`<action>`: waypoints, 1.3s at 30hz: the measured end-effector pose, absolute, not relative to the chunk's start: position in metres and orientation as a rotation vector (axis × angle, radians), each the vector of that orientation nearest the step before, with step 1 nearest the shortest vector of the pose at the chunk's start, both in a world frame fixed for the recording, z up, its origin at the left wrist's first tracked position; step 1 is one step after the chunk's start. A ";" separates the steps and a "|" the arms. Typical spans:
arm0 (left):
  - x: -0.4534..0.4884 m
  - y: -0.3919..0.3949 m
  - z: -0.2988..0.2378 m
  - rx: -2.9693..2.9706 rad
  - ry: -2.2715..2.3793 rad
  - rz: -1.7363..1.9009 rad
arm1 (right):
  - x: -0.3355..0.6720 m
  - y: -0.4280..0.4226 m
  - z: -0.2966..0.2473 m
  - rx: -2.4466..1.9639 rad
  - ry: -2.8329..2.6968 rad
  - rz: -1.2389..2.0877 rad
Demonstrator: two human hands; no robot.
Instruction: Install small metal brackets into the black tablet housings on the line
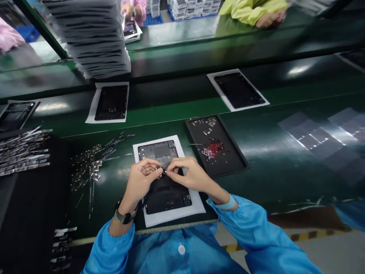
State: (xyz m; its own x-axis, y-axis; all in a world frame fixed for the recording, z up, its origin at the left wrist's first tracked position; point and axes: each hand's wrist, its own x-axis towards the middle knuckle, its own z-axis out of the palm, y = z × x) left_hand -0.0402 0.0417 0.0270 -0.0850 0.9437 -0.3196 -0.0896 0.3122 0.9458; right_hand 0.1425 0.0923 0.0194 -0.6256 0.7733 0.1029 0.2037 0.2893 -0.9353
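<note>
Both my hands meet over a dark tablet back frame (159, 152) that lies on a white sheet (171, 217) near the front edge of the green bench. My left hand (141, 179) and my right hand (188, 173) pinch a small metal part (162, 169) between their fingertips, just above the frame's middle. Both wear blue sleeves; a watch sits on my left wrist.
A black tray (236, 160) with small red and metal parts lies to the right. Loose flex parts (91, 163) are scattered to the left, with strips (23, 152) at far left. More frames on sheets (110, 102) (238, 89) rest on the belt behind. A tall stack (94, 34) stands at the back; other people work across.
</note>
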 end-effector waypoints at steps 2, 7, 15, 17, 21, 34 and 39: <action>-0.041 0.042 0.028 0.871 1.365 1.049 | 0.143 0.093 0.018 -0.892 -2.014 1.376; -0.039 0.040 0.028 0.889 1.393 1.034 | 0.142 0.096 0.014 -0.988 -1.964 1.529; -0.035 0.040 0.027 0.899 1.441 1.016 | 0.142 0.100 0.010 -1.110 -1.803 1.871; -0.035 0.039 0.028 0.905 1.457 1.010 | 0.142 0.100 0.010 -1.118 -1.779 1.896; -0.036 0.039 0.026 0.896 1.445 0.981 | 0.143 0.100 0.010 -1.117 -1.785 1.924; -0.044 0.045 0.024 0.748 1.321 0.876 | 0.147 0.103 0.004 -1.007 -1.735 2.020; -0.043 0.044 0.021 0.748 1.319 0.896 | 0.148 0.104 0.000 -0.995 -1.699 2.036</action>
